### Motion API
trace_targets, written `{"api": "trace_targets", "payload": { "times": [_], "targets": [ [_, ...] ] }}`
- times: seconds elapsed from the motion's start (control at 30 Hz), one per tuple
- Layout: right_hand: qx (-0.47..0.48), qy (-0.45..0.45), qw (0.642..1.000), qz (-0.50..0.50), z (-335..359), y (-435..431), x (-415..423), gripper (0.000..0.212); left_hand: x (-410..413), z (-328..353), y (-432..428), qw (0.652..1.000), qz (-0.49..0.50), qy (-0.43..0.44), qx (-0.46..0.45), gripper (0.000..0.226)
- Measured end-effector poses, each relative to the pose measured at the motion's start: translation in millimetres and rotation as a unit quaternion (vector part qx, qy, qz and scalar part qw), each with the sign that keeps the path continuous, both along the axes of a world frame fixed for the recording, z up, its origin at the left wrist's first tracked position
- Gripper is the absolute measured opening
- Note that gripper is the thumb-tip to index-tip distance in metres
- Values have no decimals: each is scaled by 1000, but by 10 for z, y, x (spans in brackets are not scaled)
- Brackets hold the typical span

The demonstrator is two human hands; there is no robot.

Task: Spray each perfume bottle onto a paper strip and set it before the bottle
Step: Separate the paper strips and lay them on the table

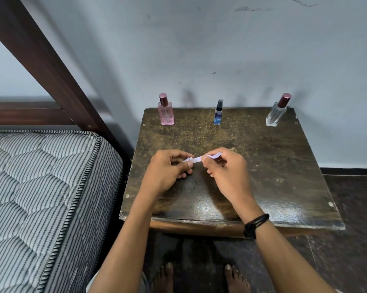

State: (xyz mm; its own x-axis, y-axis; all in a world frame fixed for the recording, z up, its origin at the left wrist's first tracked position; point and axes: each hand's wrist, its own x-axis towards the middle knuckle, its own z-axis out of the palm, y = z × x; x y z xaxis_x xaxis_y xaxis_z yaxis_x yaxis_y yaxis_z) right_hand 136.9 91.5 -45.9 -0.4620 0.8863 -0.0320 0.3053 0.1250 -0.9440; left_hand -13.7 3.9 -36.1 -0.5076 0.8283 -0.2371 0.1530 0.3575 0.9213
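Pinching one pale paper strip between them: two hands, both with fingers curled. The left hand is gripping the strip's crumpled left end between thumb and fingertips. The right hand is gripping the other end, which is sticking out past its fingers.

Both hands are holding the strip over one dark, worn table.

Perfume bottles, three, all capped, are standing upright and well apart in a row far beyond the hands:
- One pink bottle is standing beyond the left hand.
- One small blue bottle is standing beyond the right hand.
- One clear bottle is standing further off to the right.

The row is running along the table's far edge, near one wall. A wide stretch of tabletop is separating the hands from the row, and more is spreading to the right of the right hand.

The near edge is passing under both forearms. One black wristband is circling the right wrist.

One striped mattress is crowding the table's edge to the left of the left hand. Dark floor is showing past the right edge.
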Motion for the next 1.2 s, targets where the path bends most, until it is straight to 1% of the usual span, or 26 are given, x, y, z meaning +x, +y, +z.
{"api": "trace_targets", "payload": {
  "times": [0.2, 0.5, 0.97, 1.2],
  "targets": [
    [-4, -11, 1000, -5, 19, 9, 8, 19, 17, 30, -2, 1000, -1, -8, 0, 13],
    [-20, -3, 1000, -13, 39, -3, 7, 14, 20, 59, -1, 999, 20, -22, 14, 9],
    [-20, -9, 999, -30, 66, -21, 21, 16, 53, 96, 11, 998, 28, -48, 14, 8],
    [-14, -4, 999, -45, 81, -54, 3, 19, 49, 88, 14, 994, 55, -95, 23, 6]
  ]
}}
